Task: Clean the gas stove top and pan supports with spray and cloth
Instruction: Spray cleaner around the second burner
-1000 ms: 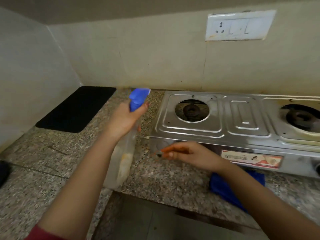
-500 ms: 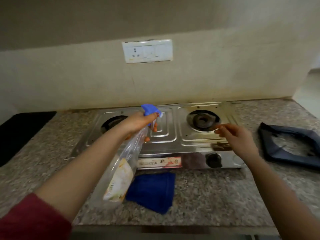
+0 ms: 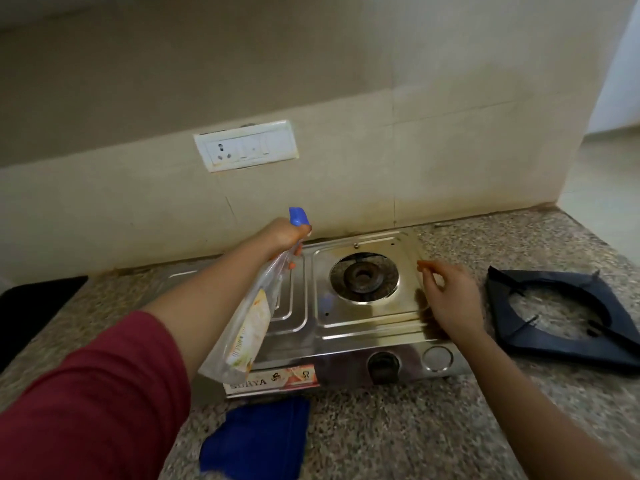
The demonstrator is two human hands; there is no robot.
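Left hand (image 3: pixel 282 233) outstretched, grip closed, right hand (image 3: pixel 450 297) hovering, fingers loosely curled

Your stove (image 3: pixel 363 327) is stripped, spray bottle (image 3: pixel 249 323) tilted over it.
1 black pan support (image 3: pixel 554 317) lies right; blue cloth (image 3: pixel 259 438) lies in front.

The speckled granite counter (image 3: pixel 398 427) carries the steel stove (image 3: pixel 363 327) under the right hand's fingers (image 3: pixel 427 271), a dark pan support (image 3: pixel 554 313) beyond them, a blue cloth (image 3: pixel 259 438) nearer, and possibly a black mat (image 3: pixel 31 306).
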